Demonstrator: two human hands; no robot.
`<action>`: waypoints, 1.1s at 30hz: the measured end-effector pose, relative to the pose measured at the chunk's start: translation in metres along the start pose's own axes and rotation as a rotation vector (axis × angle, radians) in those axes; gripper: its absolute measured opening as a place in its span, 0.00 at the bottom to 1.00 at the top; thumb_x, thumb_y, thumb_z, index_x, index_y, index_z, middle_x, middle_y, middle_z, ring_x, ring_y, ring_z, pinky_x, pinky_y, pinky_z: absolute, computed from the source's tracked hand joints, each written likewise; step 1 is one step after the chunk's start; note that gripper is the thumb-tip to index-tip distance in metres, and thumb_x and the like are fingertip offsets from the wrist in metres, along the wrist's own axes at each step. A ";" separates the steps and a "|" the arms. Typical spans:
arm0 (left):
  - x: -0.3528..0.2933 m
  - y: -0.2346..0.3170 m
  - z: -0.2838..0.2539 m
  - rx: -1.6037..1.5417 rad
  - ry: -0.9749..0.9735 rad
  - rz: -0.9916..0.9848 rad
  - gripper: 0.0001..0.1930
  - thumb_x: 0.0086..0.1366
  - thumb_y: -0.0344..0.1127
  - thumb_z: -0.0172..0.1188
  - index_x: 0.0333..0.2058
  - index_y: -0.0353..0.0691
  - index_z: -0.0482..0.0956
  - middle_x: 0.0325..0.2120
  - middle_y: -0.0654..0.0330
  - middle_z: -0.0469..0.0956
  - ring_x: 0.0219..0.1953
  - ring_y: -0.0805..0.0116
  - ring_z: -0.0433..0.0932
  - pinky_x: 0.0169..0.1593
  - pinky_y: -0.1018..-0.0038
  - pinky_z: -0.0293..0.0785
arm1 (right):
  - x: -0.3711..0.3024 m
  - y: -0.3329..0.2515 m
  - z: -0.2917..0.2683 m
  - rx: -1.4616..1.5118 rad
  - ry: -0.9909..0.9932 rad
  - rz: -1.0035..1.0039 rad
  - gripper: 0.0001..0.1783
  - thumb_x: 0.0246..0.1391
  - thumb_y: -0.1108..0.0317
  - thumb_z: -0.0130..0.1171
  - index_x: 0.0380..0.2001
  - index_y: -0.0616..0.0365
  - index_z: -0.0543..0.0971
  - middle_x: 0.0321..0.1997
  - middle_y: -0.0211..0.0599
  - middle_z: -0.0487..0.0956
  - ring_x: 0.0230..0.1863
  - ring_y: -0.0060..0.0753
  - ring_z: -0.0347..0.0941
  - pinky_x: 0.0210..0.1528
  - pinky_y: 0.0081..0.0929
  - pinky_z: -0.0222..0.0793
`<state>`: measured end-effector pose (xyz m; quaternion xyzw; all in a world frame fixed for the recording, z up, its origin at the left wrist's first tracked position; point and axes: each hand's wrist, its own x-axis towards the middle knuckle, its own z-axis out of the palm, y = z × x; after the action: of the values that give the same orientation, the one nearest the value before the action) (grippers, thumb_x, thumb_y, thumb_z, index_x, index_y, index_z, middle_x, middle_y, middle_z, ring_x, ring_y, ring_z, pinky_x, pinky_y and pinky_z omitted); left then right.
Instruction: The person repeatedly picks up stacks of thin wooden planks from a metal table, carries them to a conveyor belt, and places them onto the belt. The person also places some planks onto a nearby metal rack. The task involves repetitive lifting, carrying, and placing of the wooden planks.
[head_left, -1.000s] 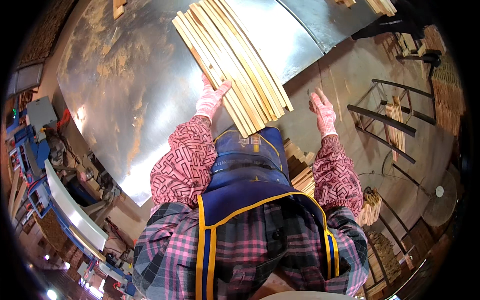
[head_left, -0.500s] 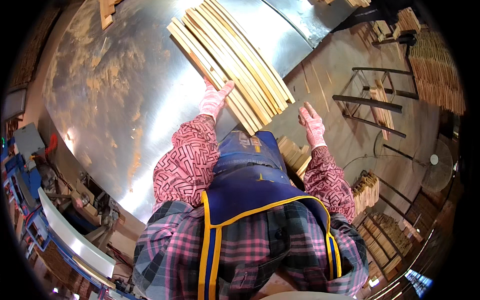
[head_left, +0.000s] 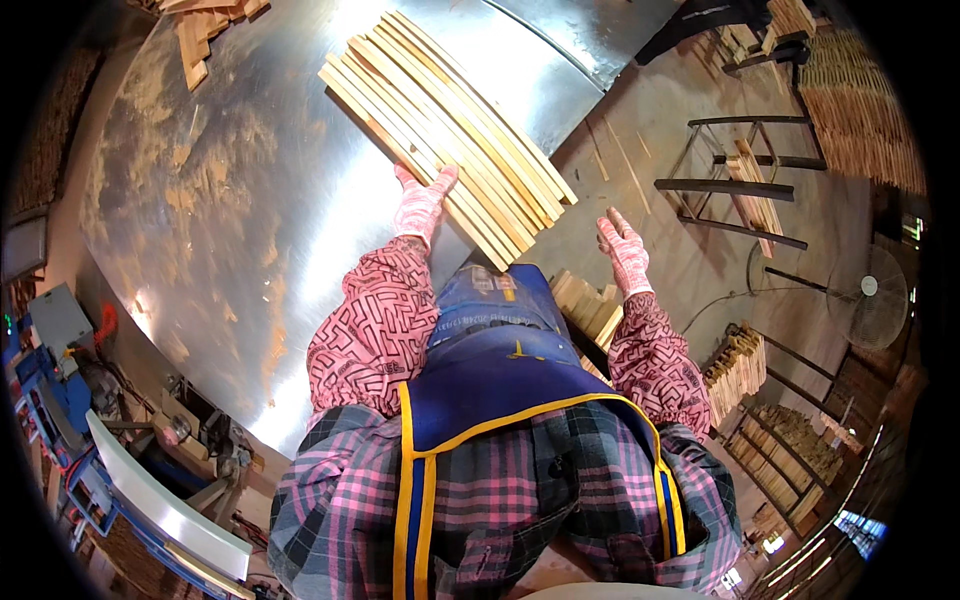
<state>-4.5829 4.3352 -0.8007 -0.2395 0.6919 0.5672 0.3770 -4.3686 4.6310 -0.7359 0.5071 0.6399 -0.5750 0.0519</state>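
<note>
A row of long pale wooden strips (head_left: 450, 140) lies side by side on the metal table, near ends by my apron. My left hand (head_left: 418, 208), in a pink-and-white knitted glove, rests against the left side of the row. Its thumb and fingers are spread along the outermost strip, and some fingertips are hidden by the wood. My right hand (head_left: 626, 252), gloved the same way, hovers to the right of the strips and touches nothing. Its fingers are stretched out.
The metal table (head_left: 230, 250) has sawdust smears. More wood pieces (head_left: 195, 45) lie at its far left. Right of it are a black metal stand (head_left: 725, 187), a fan (head_left: 868, 290) and stacked wood (head_left: 735, 375). Machinery (head_left: 65, 330) stands at the left.
The leftmost strips sit closer against the others, narrowing the gap between them. My left hand has stayed at their side. The view has shifted slightly; my right hand stays outstretched.
</note>
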 end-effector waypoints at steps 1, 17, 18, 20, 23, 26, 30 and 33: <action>0.000 0.000 0.003 0.040 0.016 0.024 0.68 0.53 0.55 0.75 0.72 0.37 0.28 0.56 0.44 0.74 0.53 0.55 0.77 0.56 0.69 0.72 | 0.002 0.001 0.000 -0.005 -0.006 -0.002 0.38 0.60 0.54 0.66 0.68 0.57 0.66 0.61 0.36 0.75 0.52 0.26 0.75 0.49 0.24 0.73; 0.033 -0.044 -0.016 -0.079 0.157 0.169 0.41 0.56 0.41 0.72 0.62 0.31 0.59 0.41 0.57 0.82 0.40 0.67 0.80 0.45 0.74 0.75 | 0.000 -0.030 0.010 0.004 -0.119 0.059 0.37 0.62 0.57 0.64 0.69 0.58 0.64 0.65 0.44 0.73 0.58 0.32 0.73 0.57 0.26 0.70; 0.031 -0.048 -0.027 -0.060 0.145 0.287 0.33 0.56 0.37 0.70 0.57 0.31 0.66 0.40 0.59 0.82 0.40 0.67 0.80 0.47 0.73 0.74 | -0.002 -0.039 0.013 0.043 -0.112 0.000 0.36 0.62 0.57 0.64 0.69 0.58 0.65 0.64 0.42 0.74 0.56 0.30 0.74 0.55 0.25 0.71; -0.012 -0.012 -0.046 -0.544 0.067 0.245 0.22 0.56 0.31 0.67 0.50 0.34 0.76 0.37 0.62 0.82 0.40 0.66 0.80 0.50 0.71 0.75 | -0.009 -0.052 0.020 0.132 -0.090 -0.110 0.35 0.62 0.57 0.63 0.68 0.57 0.67 0.62 0.37 0.75 0.52 0.27 0.76 0.51 0.24 0.73; -0.049 0.010 -0.134 -0.627 -0.086 0.310 0.23 0.55 0.28 0.68 0.51 0.37 0.76 0.36 0.62 0.81 0.37 0.67 0.80 0.46 0.73 0.78 | -0.016 -0.085 0.034 0.140 -0.206 -0.203 0.38 0.61 0.55 0.64 0.69 0.59 0.64 0.69 0.46 0.69 0.66 0.34 0.68 0.64 0.28 0.67; -0.128 0.055 -0.210 -0.204 0.113 0.305 0.28 0.52 0.24 0.69 0.54 0.36 0.73 0.38 0.61 0.81 0.36 0.66 0.81 0.46 0.75 0.79 | -0.014 -0.093 0.042 -0.024 -0.183 -0.241 0.38 0.61 0.55 0.64 0.69 0.58 0.64 0.70 0.45 0.68 0.66 0.33 0.68 0.65 0.27 0.65; -0.149 0.084 -0.272 0.904 0.320 0.487 0.33 0.47 0.22 0.68 0.56 0.41 0.73 0.44 0.53 0.80 0.47 0.58 0.80 0.54 0.67 0.78 | -0.009 -0.084 0.035 0.015 -0.087 -0.221 0.34 0.62 0.55 0.63 0.68 0.52 0.67 0.66 0.38 0.73 0.61 0.31 0.72 0.59 0.28 0.69; -0.152 0.118 -0.258 1.604 0.140 0.989 0.23 0.49 0.30 0.68 0.47 0.49 0.79 0.42 0.62 0.81 0.46 0.60 0.78 0.65 0.58 0.65 | -0.015 -0.070 0.020 -0.023 0.001 -0.238 0.34 0.61 0.52 0.64 0.66 0.52 0.70 0.60 0.39 0.77 0.54 0.28 0.76 0.53 0.24 0.73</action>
<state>-4.6452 4.1001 -0.5900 0.3783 0.9198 0.0020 0.1036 -4.4208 4.6188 -0.6851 0.4273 0.7021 -0.5696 -0.0113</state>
